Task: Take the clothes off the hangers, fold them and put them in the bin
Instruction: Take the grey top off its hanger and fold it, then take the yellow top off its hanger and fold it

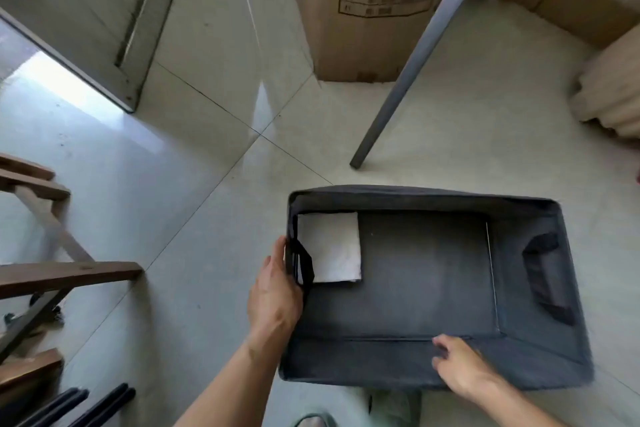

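A dark grey fabric bin (433,194) stands open on the tiled floor in front of me. One folded white garment (329,246) lies flat in its far left corner. My left hand (275,291) holds the bin's left wall beside the black strap handle (304,263), thumb over the rim. My right hand (460,366) grips the near wall, fingers curled over its edge into the bin. No hangers or other clothes are in view.
A tall cardboard box (374,10) stands behind the bin, with a grey metal leg (412,69) slanting down beside it. A wooden rack (52,274) is at the left. A pale ribbed bundle (613,87) lies at the right edge. A door (86,10) is at far left.
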`<state>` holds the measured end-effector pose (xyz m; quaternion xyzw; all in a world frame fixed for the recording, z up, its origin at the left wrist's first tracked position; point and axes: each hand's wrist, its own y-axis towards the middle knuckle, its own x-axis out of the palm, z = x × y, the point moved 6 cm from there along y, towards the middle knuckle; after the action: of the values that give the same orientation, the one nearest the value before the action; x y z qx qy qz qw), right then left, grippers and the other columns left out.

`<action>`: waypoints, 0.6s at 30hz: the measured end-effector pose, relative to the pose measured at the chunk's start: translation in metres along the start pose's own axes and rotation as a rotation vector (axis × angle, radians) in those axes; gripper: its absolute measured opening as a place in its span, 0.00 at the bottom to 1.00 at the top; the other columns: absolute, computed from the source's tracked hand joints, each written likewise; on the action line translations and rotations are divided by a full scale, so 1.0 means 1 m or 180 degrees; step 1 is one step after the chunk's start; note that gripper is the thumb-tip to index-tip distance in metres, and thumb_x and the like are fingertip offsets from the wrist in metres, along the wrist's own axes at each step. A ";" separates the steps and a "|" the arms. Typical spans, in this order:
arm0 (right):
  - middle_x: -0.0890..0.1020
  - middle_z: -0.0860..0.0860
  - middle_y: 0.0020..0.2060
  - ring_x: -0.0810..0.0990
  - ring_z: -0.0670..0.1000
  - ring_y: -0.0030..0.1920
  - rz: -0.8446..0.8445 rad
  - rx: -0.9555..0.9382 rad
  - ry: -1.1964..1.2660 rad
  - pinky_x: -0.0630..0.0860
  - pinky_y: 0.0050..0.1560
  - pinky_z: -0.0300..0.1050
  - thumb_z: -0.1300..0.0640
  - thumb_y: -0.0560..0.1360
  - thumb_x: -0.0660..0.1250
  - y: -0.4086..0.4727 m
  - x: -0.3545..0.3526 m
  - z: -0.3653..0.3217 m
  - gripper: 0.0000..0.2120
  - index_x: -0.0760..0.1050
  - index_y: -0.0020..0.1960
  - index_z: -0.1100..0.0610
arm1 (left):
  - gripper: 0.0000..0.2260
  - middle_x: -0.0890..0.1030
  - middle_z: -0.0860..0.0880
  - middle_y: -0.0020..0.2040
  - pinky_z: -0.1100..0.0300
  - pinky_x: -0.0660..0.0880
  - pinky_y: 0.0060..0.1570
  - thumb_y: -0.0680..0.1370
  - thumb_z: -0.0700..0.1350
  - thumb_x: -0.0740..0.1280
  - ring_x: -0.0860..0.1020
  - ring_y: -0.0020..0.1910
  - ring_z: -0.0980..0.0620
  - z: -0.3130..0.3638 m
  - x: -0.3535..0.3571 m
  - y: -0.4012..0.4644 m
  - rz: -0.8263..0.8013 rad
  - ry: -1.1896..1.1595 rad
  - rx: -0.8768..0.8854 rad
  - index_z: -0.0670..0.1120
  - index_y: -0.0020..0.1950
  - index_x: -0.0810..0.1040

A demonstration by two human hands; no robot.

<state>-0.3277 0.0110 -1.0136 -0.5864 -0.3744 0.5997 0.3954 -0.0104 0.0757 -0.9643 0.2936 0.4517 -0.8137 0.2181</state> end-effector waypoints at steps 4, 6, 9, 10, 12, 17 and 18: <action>0.77 0.48 0.67 0.74 0.51 0.67 0.0154 0.0127 0.0477 0.68 0.66 0.41 0.52 0.79 0.62 -0.015 0.004 0.027 0.19 0.70 0.70 0.48 | 0.29 0.70 0.49 0.57 0.48 0.76 0.52 0.79 0.36 0.57 0.75 0.49 0.43 0.027 0.013 0.009 -0.0202 -0.0027 0.0148 0.59 0.76 0.60; 0.77 0.48 0.66 0.74 0.51 0.67 0.0153 0.0157 0.0664 0.67 0.66 0.39 0.53 0.79 0.62 -0.021 -0.001 0.025 0.19 0.71 0.70 0.48 | 0.29 0.69 0.50 0.57 0.50 0.76 0.50 0.79 0.35 0.57 0.73 0.47 0.45 0.035 0.017 0.011 -0.0275 -0.0006 0.0200 0.59 0.77 0.60; 0.77 0.51 0.65 0.74 0.51 0.66 0.0177 0.0072 0.1155 0.66 0.64 0.39 0.57 0.79 0.63 -0.023 -0.016 0.010 0.19 0.72 0.69 0.52 | 0.30 0.68 0.47 0.63 0.54 0.72 0.47 0.78 0.34 0.58 0.75 0.51 0.42 0.049 0.020 0.004 -0.0305 0.0013 0.0216 0.54 0.77 0.58; 0.78 0.53 0.64 0.75 0.51 0.66 0.0209 0.0018 0.1342 0.67 0.63 0.39 0.59 0.78 0.64 -0.024 -0.023 0.003 0.19 0.72 0.69 0.54 | 0.29 0.66 0.46 0.65 0.54 0.71 0.47 0.78 0.35 0.59 0.75 0.52 0.41 0.053 0.019 0.001 -0.0244 0.0010 0.0216 0.52 0.77 0.58; 0.79 0.55 0.60 0.77 0.52 0.61 0.0279 -0.0087 0.1700 0.68 0.58 0.39 0.61 0.78 0.64 -0.027 -0.038 -0.012 0.17 0.74 0.67 0.56 | 0.26 0.62 0.46 0.68 0.56 0.70 0.46 0.79 0.37 0.60 0.73 0.52 0.46 0.062 0.014 -0.009 -0.0082 0.0003 0.0266 0.49 0.76 0.60; 0.81 0.50 0.45 0.79 0.50 0.43 0.0337 -0.0251 0.2580 0.72 0.43 0.40 0.61 0.78 0.63 -0.065 -0.074 -0.041 0.10 0.77 0.58 0.56 | 0.15 0.78 0.49 0.54 0.49 0.78 0.53 0.80 0.39 0.61 0.80 0.49 0.48 0.095 0.018 -0.042 -0.0552 -0.0733 0.0145 0.47 0.66 0.72; 0.80 0.51 0.44 0.79 0.50 0.41 0.0308 -0.0263 0.2774 0.72 0.40 0.41 0.62 0.78 0.62 -0.078 -0.082 -0.044 0.10 0.77 0.57 0.56 | 0.13 0.79 0.49 0.49 0.48 0.80 0.52 0.80 0.39 0.61 0.82 0.44 0.50 0.104 0.016 -0.052 -0.0663 -0.1006 0.0058 0.47 0.64 0.74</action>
<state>-0.2808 -0.0331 -0.9105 -0.8168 -0.1684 0.2986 0.4640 -0.0831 0.0104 -0.9002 0.1157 0.4324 -0.8720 0.1982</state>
